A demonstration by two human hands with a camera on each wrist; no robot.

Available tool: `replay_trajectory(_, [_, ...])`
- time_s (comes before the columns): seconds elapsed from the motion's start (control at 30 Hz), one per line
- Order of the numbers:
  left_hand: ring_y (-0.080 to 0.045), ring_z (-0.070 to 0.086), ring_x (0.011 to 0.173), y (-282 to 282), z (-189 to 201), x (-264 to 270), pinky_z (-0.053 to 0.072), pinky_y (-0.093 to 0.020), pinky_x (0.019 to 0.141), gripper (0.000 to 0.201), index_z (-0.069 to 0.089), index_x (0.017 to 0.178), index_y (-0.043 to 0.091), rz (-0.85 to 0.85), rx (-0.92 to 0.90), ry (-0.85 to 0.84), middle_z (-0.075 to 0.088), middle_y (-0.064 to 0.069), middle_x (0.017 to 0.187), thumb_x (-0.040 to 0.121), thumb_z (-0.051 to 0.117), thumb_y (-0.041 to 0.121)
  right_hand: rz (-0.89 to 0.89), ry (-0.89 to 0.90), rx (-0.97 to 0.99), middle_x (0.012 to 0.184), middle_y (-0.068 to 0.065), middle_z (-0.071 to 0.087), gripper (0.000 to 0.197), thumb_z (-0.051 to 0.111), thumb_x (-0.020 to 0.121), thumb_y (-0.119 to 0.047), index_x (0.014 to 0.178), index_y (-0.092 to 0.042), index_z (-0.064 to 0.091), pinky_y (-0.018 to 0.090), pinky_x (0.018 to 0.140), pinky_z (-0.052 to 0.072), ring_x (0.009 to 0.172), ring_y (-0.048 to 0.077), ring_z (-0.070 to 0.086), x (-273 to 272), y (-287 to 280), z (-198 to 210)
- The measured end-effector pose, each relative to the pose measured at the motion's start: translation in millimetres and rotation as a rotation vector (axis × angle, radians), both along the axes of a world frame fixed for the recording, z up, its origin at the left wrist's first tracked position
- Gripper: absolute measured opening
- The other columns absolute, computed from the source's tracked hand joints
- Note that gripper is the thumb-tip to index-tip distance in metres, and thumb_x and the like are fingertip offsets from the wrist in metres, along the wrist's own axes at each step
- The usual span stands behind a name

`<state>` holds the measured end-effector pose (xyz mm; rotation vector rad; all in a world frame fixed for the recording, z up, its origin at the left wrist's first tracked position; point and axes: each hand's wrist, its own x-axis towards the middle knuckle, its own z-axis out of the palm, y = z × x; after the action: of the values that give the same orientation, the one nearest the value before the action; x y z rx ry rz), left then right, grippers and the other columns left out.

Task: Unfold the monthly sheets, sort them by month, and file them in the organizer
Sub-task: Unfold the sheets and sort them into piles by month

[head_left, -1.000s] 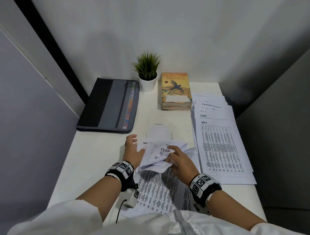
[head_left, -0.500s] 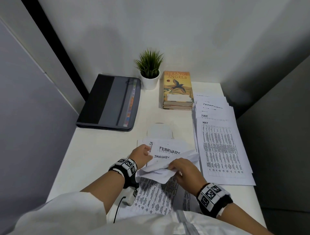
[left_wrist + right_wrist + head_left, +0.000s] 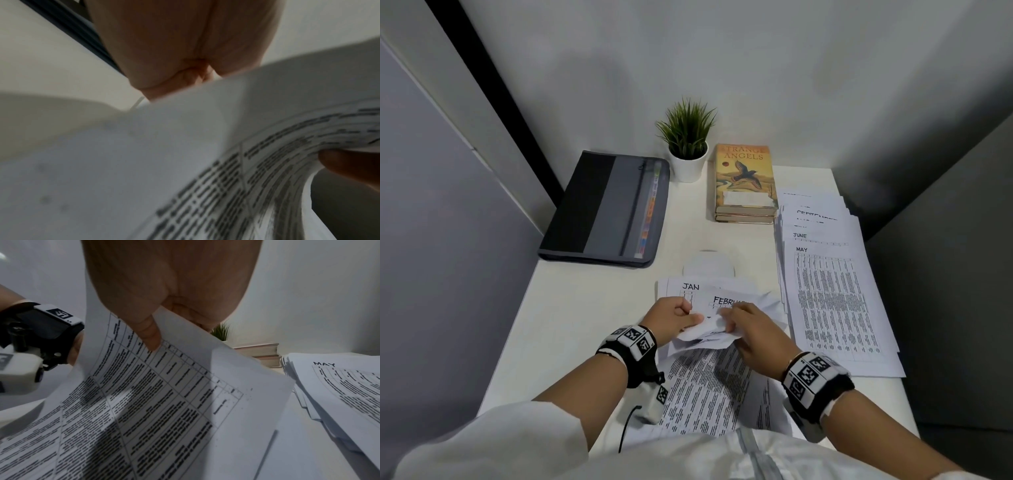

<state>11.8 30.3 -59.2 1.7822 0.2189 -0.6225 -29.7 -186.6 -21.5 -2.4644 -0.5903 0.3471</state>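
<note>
- White desk (image 3: 585,308) in a grey-walled booth: a potted plant (image 3: 687,137) and a stack of books (image 3: 744,181) sit at twelve o'clock, and the grey organizer (image 3: 606,209) lies closed at ten o'clock.
- Both hands meet at the desk's centre on one folded sheet (image 3: 705,334); the left hand (image 3: 671,318) pinches its near-left edge, and the right hand (image 3: 753,329) grasps it between thumb and curled fingers, as the right wrist view shows.
- Judging progress: a fanned pile of flat sheets (image 3: 835,291) at three o'clock, with MAY on top and JUNE behind, looks already unfolded and ordered. JAN and FEBRU headings peek out beneath the hands. Filing appears not yet begun.
- Which month the held sheet carries is hidden; the pile's farther headings are cut off, and the left wrist view is blurred.
</note>
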Motion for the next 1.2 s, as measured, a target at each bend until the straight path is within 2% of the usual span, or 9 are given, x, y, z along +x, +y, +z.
replay_trajectory(0.13, [-0.013, 0.045, 0.056, 3.3, 0.9, 0.2, 0.041, -0.024, 0.05, 0.008, 0.062, 0.088, 0.007, 0.057, -0.118, 0.101, 0.054, -0.002, 0.07, 0.088, 0.069, 0.011, 0.025, 0.017, -0.044, 0.103, -0.002, 0.057, 0.027, 0.052, 0.072, -0.006, 0.095, -0.021, 0.048, 0.033, 0.087, 0.045, 0.102, 0.02, 0.052, 1.2, -0.4, 1.0])
replay_trajectory(0.23, [-0.012, 0.05, 0.059, 1.9, 2.1, 0.3, 0.046, -0.024, 0.053, 0.006, 0.059, 0.093, 0.008, 0.085, -0.1, 0.08, 0.056, -0.006, 0.076, 0.09, 0.064, 0.008, 0.058, 0.057, -0.073, 0.101, -0.005, 0.061, 0.028, 0.05, 0.076, -0.007, 0.098, -0.024, 0.044, 0.024, 0.103, 0.033, 0.096, 0.017, 0.055, -0.2, -1.5, -1.5])
replay_trajectory(0.33, [-0.016, 0.046, 0.06, -1.7, 4.3, -1.5, 0.045, -0.027, 0.054, 0.015, 0.051, 0.1, 0.008, 0.106, -0.088, 0.021, 0.06, 0.001, 0.067, 0.091, 0.062, 0.005, 0.046, 0.066, -0.06, 0.115, -0.007, 0.059, 0.028, 0.053, 0.08, -0.009, 0.102, -0.026, 0.044, 0.03, 0.089, 0.046, 0.105, 0.017, 0.054, 0.7, 0.2, 0.7])
replay_trajectory(0.43, [-0.014, 0.038, 0.054, -6.4, 7.0, -4.1, 0.039, -0.023, 0.049, 0.013, 0.048, 0.093, 0.009, 0.068, -0.099, -0.016, 0.049, 0.002, 0.059, 0.092, 0.058, 0.002, 0.053, 0.078, -0.041, 0.125, -0.006, 0.057, 0.037, 0.054, 0.081, -0.007, 0.112, -0.024, 0.045, 0.032, 0.088, 0.048, 0.111, 0.015, 0.054, 2.0, 3.3, 2.1])
replay_trajectory(0.8, [-0.011, 0.042, 0.049, -9.5, 15.0, -5.2, 0.044, -0.026, 0.05, 0.016, 0.052, 0.082, 0.008, 0.036, -0.135, 0.016, 0.05, 0.002, 0.056, 0.091, 0.056, -0.004, 0.065, 0.043, 0.016, 0.112, 0.0, 0.052, 0.03, 0.048, 0.072, -0.001, 0.095, -0.02, 0.046, 0.037, 0.075, 0.05, 0.098, 0.021, 0.054, -3.1, 2.3, -2.1])
replay_trajectory(0.9, [-0.014, 0.041, 0.051, -11.1, 17.6, -4.7, 0.042, -0.026, 0.051, 0.016, 0.051, 0.083, 0.007, 0.05, -0.145, 0.039, 0.048, -0.001, 0.058, 0.091, 0.055, -0.005, 0.075, 0.02, 0.036, 0.119, 0.0, 0.049, 0.031, 0.047, 0.069, -0.001, 0.095, -0.018, 0.047, 0.03, 0.071, 0.047, 0.102, 0.02, 0.053, -5.8, 0.5, -2.5])
replay_trajectory(1.03, [-0.015, 0.039, 0.052, -12.4, 20.1, -3.4, 0.039, -0.027, 0.052, 0.017, 0.052, 0.082, 0.008, 0.06, -0.155, 0.084, 0.044, -0.006, 0.062, 0.091, 0.054, -0.006, 0.088, -0.039, 0.043, 0.138, 0.0, 0.045, 0.028, 0.05, 0.071, -0.001, 0.094, -0.016, 0.05, 0.024, 0.095, 0.043, 0.13, 0.011, 0.039, -7.1, -0.9, -5.2])
replay_trajectory(1.1, [-0.014, 0.039, 0.051, -12.9, 20.5, -2.8, 0.039, -0.027, 0.051, 0.018, 0.052, 0.081, 0.008, 0.051, -0.145, 0.085, 0.044, -0.005, 0.062, 0.09, 0.054, -0.007, 0.1, -0.034, 0.042, 0.13, 0.001, 0.051, 0.029, 0.05, 0.07, 0.001, 0.093, -0.015, 0.05, 0.027, 0.096, 0.043, 0.126, 0.015, 0.042, -6.8, -0.3, -6.9])
replay_trajectory(1.2, [-0.015, 0.041, 0.052, -11.6, 20.0, -3.0, 0.041, -0.026, 0.051, 0.019, 0.054, 0.079, 0.009, 0.027, -0.117, 0.056, 0.045, -0.004, 0.061, 0.091, 0.053, -0.006, 0.098, -0.004, 0.037, 0.112, 0.001, 0.055, 0.03, 0.048, 0.068, 0.001, 0.094, -0.015, 0.049, 0.035, 0.082, 0.048, 0.105, 0.021, 0.052, -6.9, -0.3, -7.7])
